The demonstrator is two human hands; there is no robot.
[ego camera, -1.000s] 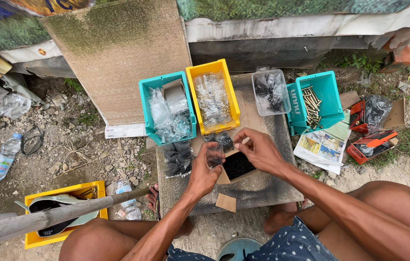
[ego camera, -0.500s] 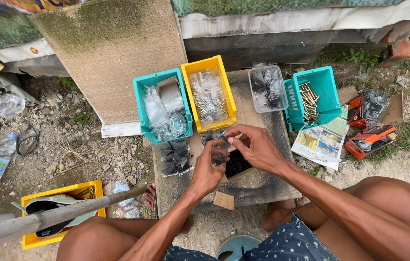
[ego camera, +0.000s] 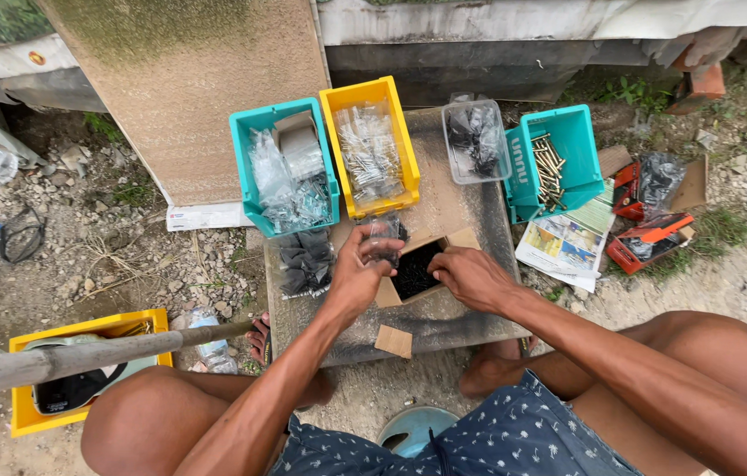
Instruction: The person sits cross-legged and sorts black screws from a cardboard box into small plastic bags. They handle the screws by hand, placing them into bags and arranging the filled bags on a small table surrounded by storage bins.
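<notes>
Lowering right hand (ego camera: pixel 470 278) into cardboard box (ego camera: pixel 415 271), fingers hidden, left hand (ego camera: pixel 358 278) still gripping small bag (ego camera: pixel 382 240).

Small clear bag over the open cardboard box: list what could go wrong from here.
1. The left hand pinches the small clear bag above the open cardboard box of dark screws; if it tips, screws may scatter over the slab into the gravel.
2. The right hand reaches into the box, so sharp screw points could prick its fingers.
3. The box sits near the slab's front edge; a nudge might push it off.
</notes>
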